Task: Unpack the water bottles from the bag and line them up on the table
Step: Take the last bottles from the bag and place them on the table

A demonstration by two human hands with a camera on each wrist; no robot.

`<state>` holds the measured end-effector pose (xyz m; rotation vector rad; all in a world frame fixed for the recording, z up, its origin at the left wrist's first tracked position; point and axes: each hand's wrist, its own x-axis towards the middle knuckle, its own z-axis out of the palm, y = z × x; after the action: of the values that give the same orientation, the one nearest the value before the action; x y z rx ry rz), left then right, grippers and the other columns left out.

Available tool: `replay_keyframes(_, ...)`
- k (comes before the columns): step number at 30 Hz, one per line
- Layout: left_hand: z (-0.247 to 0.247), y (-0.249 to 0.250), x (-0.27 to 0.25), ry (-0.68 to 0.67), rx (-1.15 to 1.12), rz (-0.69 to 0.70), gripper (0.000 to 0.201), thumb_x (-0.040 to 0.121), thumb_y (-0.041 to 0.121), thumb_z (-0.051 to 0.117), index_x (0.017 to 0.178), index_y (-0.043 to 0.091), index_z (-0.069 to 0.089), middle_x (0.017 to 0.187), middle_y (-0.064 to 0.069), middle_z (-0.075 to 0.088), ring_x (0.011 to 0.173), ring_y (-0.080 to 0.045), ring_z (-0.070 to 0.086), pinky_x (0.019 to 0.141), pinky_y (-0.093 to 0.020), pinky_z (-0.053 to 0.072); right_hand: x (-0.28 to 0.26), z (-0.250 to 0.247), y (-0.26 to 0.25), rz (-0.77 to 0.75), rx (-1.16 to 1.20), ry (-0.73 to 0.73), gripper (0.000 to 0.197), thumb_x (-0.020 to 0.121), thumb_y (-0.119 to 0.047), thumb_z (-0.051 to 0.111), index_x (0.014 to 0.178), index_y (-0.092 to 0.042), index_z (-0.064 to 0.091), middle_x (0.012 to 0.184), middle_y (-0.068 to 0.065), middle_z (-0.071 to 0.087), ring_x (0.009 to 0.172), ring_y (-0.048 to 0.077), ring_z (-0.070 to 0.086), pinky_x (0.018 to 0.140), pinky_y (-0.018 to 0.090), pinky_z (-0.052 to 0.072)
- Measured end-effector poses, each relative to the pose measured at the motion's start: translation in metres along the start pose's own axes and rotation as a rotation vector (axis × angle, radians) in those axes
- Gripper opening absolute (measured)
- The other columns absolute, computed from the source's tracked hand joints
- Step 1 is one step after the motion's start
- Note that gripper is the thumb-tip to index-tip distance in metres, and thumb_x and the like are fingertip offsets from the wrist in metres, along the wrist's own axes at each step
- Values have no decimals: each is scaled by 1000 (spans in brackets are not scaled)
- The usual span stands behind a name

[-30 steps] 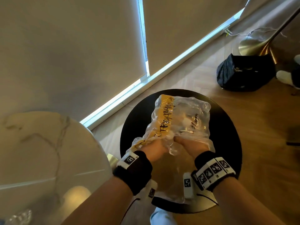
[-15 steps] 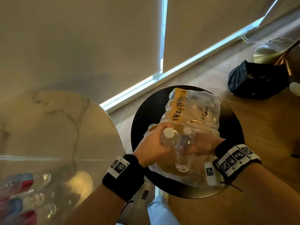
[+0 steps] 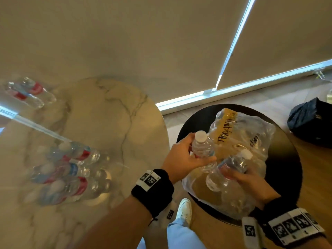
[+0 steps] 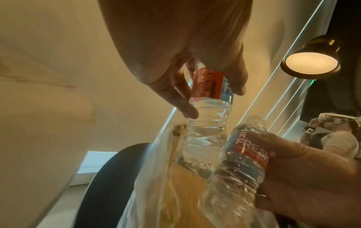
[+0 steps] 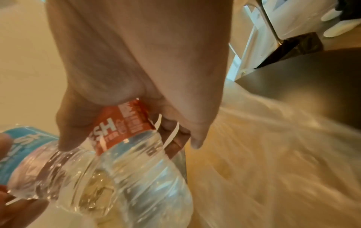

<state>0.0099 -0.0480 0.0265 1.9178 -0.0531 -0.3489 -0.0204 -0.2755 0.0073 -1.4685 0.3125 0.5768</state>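
Bag (image 3: 248, 141), clear plastic with a yellow panel and black handwriting, lies on the round black stool (image 3: 291, 169). Bottle shapes show through the film; count unclear. Bag mouth faces the person, crumpled, reaching the stool's near rim.

Left hand (image 3: 181, 159) grips one bottle (image 3: 203, 148) around the label, thumb across the front, white cap up, held above the bag's near end. In the left wrist view the fingers (image 4: 175, 95) wrap the red-and-blue label and the clear base hangs just over the plastic.

Right hand (image 3: 248, 180) grips a second bottle (image 3: 228, 168) at mid-body, tilted, cap pointing away and up, base toward the person. The two bottles sit just beside each other; contact cannot be told. In the right wrist view the fingers (image 5: 74, 123) curl around its label.

Marble table (image 3: 107, 114) stands left of the stool, its rim near the stool's rim, a narrow strip of floor between. Three bottles (image 3: 71, 169) stand grouped at the table's near left, blurred. Two more (image 3: 28, 92) at the far left edge. The table's middle and right side are bare marble up to the rim.

Black bag (image 3: 312, 121) on the floor, well right of the stool. Shoe (image 3: 183, 209) below, between table and stool.
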Motion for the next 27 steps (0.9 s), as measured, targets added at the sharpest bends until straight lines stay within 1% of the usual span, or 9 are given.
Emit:
replay_keyframes(2,-9,1,-12,44,-19,-10,65,76,40,86,131,25,54,120,10,69,104,2,66,89,-12,52,-4,8,-8,-33,-115,47,30,83,-13,76,113,-13,71,112,11,75,106,27,71,99,50,51)
replay_keyframes(6,-35,-4,-48,161,-53,-54,62,75,39,87,128,27,56,117,13,69,104,-2,65,85,-14,54,-16,33,-36,-162,-395,74,37,76,-18,82,110,-13,68,101,6,76,93,12,72,80,21,55)
replay_keyframes(9,-60,-21,-85,304,-72,-112,62,74,38,88,127,29,57,114,11,70,102,-7,67,86,-24,58,-28,67,-58,-291,-541,3,41,77,-30,82,112,-15,68,100,2,76,96,12,72,84,28,57)
replay_keyframes(12,-85,-47,-119,469,-95,-218,57,74,34,89,123,26,60,111,9,71,101,-9,69,82,-24,59,-30,123,-70,-212,-818,-116,45,82,-41,75,120,-21,62,114,-7,70,106,11,65,97,24,47)
replay_keyframes(14,-102,-61,-134,579,-36,-290,52,74,33,88,118,25,61,107,10,70,98,-10,68,76,-17,52,-21,163,-63,-206,-690,-207,47,74,-48,79,115,-36,59,109,-17,69,101,5,65,95,25,52)
replay_keyframes(17,-125,-78,-144,715,-29,-378,49,77,25,86,116,27,56,104,12,65,98,-12,62,73,-16,44,13,217,-29,-244,-637,-236,57,64,-47,87,113,-42,57,112,-12,65,104,11,62,90,35,56)
replay_keyframes(20,-142,-97,-147,782,10,-441,56,78,28,83,126,22,54,117,2,65,106,-21,61,87,-34,49,45,265,-4,-267,-668,-274,62,58,-52,80,113,-42,53,115,-7,63,105,18,61,93,46,52)
replay_keyframes(22,-146,-107,-148,787,17,-469,56,79,29,82,127,22,53,118,-1,66,107,-24,62,91,-41,50,58,289,3,-287,-654,-285,60,59,-47,80,112,-41,52,112,-4,65,102,20,62,91,46,53)
replay_keyframes(27,-150,-118,-152,790,25,-472,49,81,28,79,123,25,53,115,0,66,108,-26,63,91,-44,52,72,319,-3,-299,-650,-312,53,69,-24,85,108,-39,53,108,-1,68,97,20,64,81,32,50)
